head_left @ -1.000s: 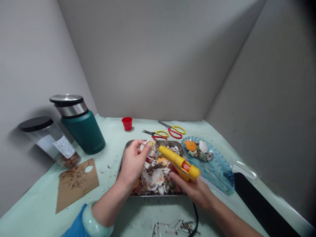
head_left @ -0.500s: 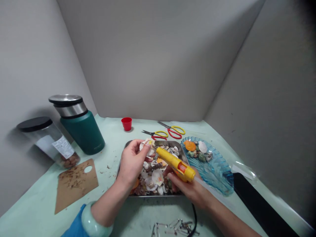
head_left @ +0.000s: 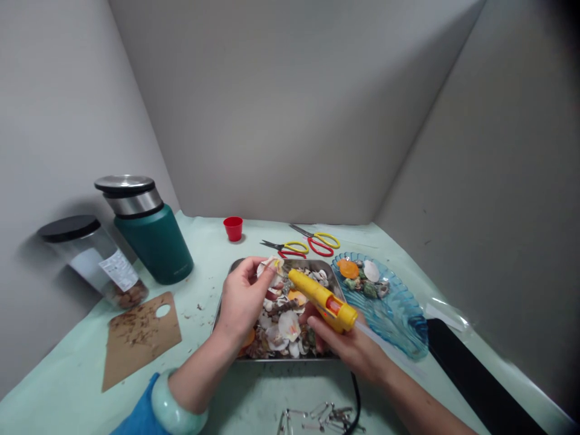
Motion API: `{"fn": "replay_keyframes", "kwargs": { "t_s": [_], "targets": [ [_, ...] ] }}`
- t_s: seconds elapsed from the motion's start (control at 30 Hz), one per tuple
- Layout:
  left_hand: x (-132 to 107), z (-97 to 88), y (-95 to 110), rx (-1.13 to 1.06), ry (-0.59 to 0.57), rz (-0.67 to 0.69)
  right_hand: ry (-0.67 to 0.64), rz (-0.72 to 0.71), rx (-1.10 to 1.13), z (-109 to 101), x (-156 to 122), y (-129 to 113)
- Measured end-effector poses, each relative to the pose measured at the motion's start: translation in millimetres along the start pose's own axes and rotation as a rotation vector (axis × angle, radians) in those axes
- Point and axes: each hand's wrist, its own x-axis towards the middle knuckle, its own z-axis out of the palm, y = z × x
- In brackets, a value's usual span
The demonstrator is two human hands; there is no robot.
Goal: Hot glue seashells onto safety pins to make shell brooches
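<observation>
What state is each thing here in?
Yellow plastic glue gun: in right hand.
Pale white shell: in left hand.
Rectangular metal tray: full of shells.
Clear blue scalloped plate: partly filled.
Green cylindrical bottle: upright, lidded.
Black-lidded clear jar: closed.
Red plastic cup: upright.
Two red-yellow handled scissors: lying flat.

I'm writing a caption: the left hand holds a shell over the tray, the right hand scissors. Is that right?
The tool is wrong: the head view shows a glue gun in the right hand. The left hand does hold a shell over the tray.
</observation>
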Motion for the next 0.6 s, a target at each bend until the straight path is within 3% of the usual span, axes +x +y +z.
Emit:
{"fn": "replay_keyframes", "kwargs": {
  "t_s": [0.6],
  "targets": [
    [-1.4,0.0,1.8,0.057,0.0,-0.049,0.057,0.029,-0.034,1.0,-0.1,-7.5]
  ]
}}
